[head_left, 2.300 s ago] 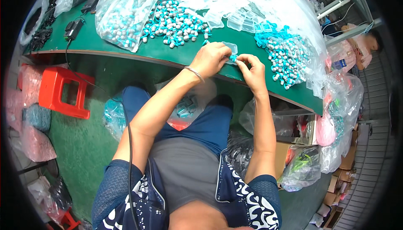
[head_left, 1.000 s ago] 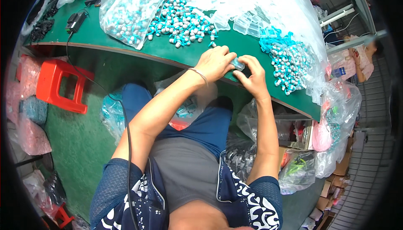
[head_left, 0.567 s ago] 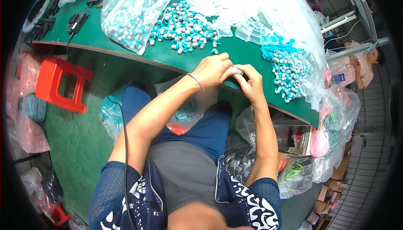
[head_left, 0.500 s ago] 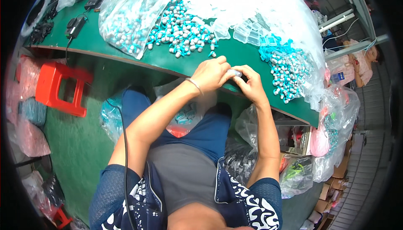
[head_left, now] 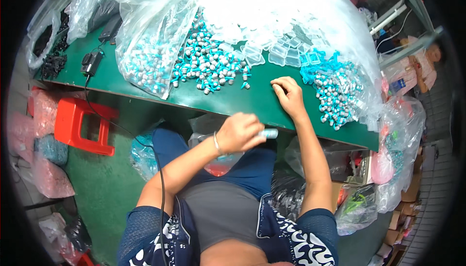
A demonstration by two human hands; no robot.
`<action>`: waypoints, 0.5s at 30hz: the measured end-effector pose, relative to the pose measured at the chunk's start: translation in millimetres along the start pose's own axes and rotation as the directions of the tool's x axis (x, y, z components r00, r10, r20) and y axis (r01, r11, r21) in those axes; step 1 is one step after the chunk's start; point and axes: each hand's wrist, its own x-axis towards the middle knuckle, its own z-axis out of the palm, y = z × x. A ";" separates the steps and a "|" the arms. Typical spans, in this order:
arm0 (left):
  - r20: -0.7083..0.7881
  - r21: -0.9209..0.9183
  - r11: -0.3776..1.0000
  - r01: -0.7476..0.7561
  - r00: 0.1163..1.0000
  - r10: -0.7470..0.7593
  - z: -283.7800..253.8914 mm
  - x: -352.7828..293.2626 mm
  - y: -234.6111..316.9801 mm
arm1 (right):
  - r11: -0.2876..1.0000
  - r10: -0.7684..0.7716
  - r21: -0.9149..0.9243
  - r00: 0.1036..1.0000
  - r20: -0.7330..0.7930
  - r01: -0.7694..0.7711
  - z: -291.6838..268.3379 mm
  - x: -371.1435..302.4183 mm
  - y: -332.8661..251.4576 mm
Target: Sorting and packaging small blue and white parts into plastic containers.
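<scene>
My left hand point(head_left: 240, 132) has drawn back over my lap, just off the table's front edge. It is closed on a small clear plastic box point(head_left: 268, 133), which shows pale blue and sticks out from the fingertips. On the green tabletop lies my right hand point(head_left: 290, 97), its fingers loosely bent, thumb apart, and nothing visible in them. To its right is a pile of blue corded pieces with grey-white ends point(head_left: 335, 91). Small blue-and-grey earplug-like pieces point(head_left: 208, 62) are heaped to its left. Several clear plastic boxes point(head_left: 284, 55) lie beyond the hand.
A clear bag point(head_left: 150, 67) of similar pieces stands at the left, near a black adapter point(head_left: 91, 63) with a cable. A large translucent sheet point(head_left: 272, 4) covers the far side. A red stool point(head_left: 85, 125) stands on the floor left; stuffed bags point(head_left: 357, 205) sit lower right.
My left hand has moved down toward my lap with the small box. My right hand has let go of it and now rests on the tabletop. The view has shifted slightly.
</scene>
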 end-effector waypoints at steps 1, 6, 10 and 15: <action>0.030 -0.015 1.000 0.003 1.000 -0.002 6.0 -17.6 4.0 | 0.999 0.044 0.024 0.999 -0.012 -0.043 0.6 -0.9 0.6; 0.437 0.173 0.939 0.297 0.832 -0.343 83.1 -160.3 -35.4 | 1.000 0.006 0.012 1.000 -0.025 -0.006 11.6 4.3 2.1; 0.630 0.458 0.801 0.385 0.495 -0.598 126.3 -221.3 -79.2 | 0.999 0.043 0.019 0.999 -0.031 -0.042 9.8 3.6 2.3; 0.664 0.434 0.817 0.379 0.478 -0.575 134.1 -188.0 -81.7 | 1.000 0.006 0.029 0.998 -0.056 -0.004 10.5 1.7 7.5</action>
